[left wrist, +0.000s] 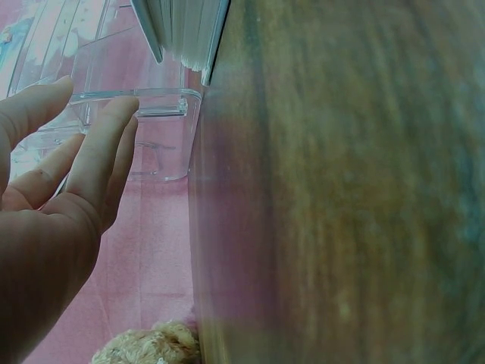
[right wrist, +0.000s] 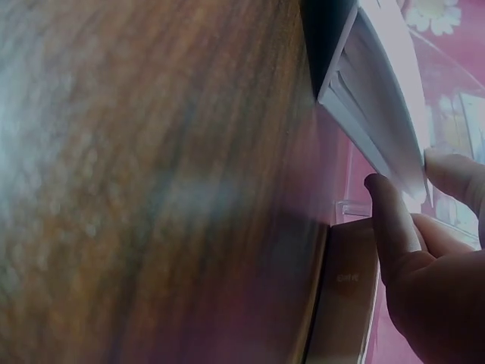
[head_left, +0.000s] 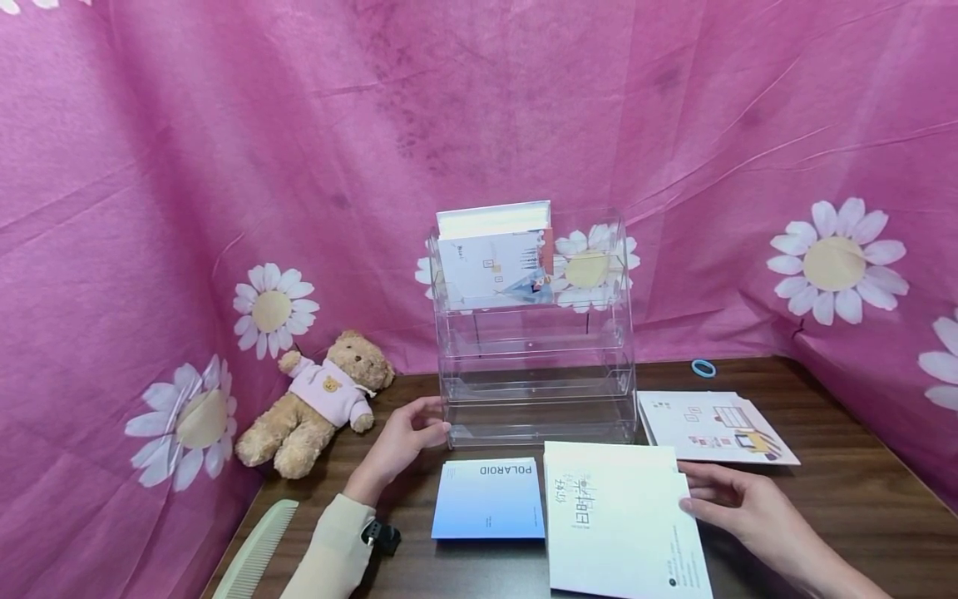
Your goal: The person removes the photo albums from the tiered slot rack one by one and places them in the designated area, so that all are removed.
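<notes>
My right hand (head_left: 737,507) pinches the right edge of a stack of white notebooks (head_left: 617,524), thumb on top and fingers underneath. Dark Chinese lettering marks the top cover. In the right wrist view, the stack (right wrist: 383,91) is tilted, its lower edge toward the camera and its page edges showing. A clear tiered rack (head_left: 535,387) stands behind it, with white picture-covered notebooks (head_left: 490,266) in the top tier, at its left. At the rack's lower left corner, my left hand (head_left: 404,441) touches the side with fingers (left wrist: 106,144) extended.
A blue POLAROID notebook (head_left: 488,503) lies before the rack. More illustrated notebooks (head_left: 718,428) lie to the right, below a blue ring (head_left: 703,368). A teddy bear (head_left: 325,403) leans at the left, above a pale green comb (head_left: 258,549). Pink flowered cloth (head_left: 696,108) hangs behind.
</notes>
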A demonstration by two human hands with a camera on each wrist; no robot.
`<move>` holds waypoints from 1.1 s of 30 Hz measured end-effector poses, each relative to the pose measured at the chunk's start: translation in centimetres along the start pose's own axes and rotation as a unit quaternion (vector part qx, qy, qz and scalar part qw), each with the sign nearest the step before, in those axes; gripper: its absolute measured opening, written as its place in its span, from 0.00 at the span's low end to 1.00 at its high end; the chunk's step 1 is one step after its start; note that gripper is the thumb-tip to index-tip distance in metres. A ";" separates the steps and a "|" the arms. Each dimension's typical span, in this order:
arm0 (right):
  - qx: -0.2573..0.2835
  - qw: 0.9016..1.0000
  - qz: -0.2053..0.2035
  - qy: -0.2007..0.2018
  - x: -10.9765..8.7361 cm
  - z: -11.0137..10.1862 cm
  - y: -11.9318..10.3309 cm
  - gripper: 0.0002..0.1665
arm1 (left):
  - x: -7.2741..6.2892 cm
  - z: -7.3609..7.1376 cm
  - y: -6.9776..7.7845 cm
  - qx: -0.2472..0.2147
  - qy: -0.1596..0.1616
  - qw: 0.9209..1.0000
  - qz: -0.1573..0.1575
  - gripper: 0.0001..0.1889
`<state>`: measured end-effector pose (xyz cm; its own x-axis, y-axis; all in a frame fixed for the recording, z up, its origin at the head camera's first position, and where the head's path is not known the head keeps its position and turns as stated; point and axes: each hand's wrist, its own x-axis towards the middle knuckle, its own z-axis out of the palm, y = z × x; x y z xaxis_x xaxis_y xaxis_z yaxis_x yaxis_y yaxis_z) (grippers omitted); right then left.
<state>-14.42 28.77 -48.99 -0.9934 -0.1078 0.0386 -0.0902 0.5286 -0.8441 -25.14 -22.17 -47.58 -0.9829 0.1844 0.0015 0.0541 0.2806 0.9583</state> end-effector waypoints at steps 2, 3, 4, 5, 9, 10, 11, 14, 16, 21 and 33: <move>-0.004 1.000 0.024 -0.015 0.2 -0.2 -0.3 0.34 | 0.0 0.0 -0.1 0.001 -0.001 1.000 0.000 0.28; -0.007 0.999 0.037 -0.024 0.3 -0.2 -0.4 0.35 | 0.0 -0.1 -0.1 0.001 -0.001 1.000 0.001 0.28; -0.007 0.998 0.048 -0.032 0.4 -0.3 -0.4 0.36 | 0.0 -0.1 -0.1 0.002 -0.002 1.000 0.001 0.28; -0.008 0.998 0.052 -0.040 0.5 -0.4 -0.5 0.36 | 0.0 -0.1 -0.1 0.002 -0.002 1.000 0.000 0.28; 0.000 0.997 0.058 -0.058 0.6 -0.6 -0.5 0.36 | 0.0 0.0 -0.1 0.002 0.000 1.000 -0.003 0.28; 0.001 0.997 0.053 -0.063 0.6 -0.6 -0.4 0.36 | 0.0 0.0 -0.1 0.004 0.001 1.000 -0.001 0.27; 0.002 0.996 0.052 -0.068 0.7 -0.6 -0.4 0.36 | 0.0 0.0 -0.1 0.004 0.002 1.000 -0.001 0.27; 0.009 0.995 0.053 -0.084 0.8 -0.7 -0.3 0.37 | 0.1 0.1 0.0 0.004 0.004 1.000 -0.001 0.27; 0.016 0.994 0.048 -0.097 0.9 -0.8 -0.2 0.37 | 0.1 0.0 0.0 0.004 0.004 1.000 -0.001 0.27; 0.038 0.992 0.019 -0.118 0.9 -0.8 0.4 0.34 | 0.1 0.0 0.0 0.004 0.002 1.000 -0.001 0.28; 0.061 0.987 0.043 -0.142 1.2 -0.7 0.8 0.36 | 0.1 -0.1 -0.1 0.002 -0.003 1.000 0.003 0.28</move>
<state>-15.70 29.60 -49.25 -0.9358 -0.3070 -0.1735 0.0207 0.4433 -0.8961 -25.23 -22.25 -47.67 -0.9813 0.1926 0.0052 0.0608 0.2840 0.9569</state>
